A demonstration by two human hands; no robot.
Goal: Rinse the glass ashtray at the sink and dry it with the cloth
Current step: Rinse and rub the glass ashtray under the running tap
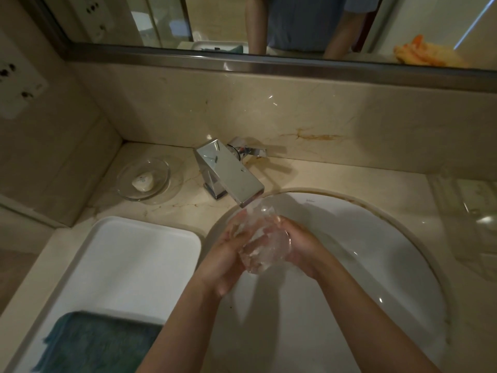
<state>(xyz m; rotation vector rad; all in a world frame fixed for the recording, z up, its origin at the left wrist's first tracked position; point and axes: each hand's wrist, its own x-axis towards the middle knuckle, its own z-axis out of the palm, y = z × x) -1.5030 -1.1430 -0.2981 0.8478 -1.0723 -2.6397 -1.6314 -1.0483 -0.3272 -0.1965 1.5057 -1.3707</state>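
Observation:
A clear glass ashtray (265,247) is held over the white sink basin (363,238), just below the chrome faucet spout (234,179). Water runs from the spout onto the glass. My left hand (231,251) grips the ashtray from the left and underneath. From the right, my right hand (298,243) closes over its far edge. A teal cloth (96,343) lies in the near end of a white tray (129,251) on the counter to the left of the basin.
A glass soap dish (144,179) with a small white soap stands at the back left of the beige marble counter. A clear glass tray (468,211) lies at the right. A mirror runs along the back wall, with sockets on the left wall.

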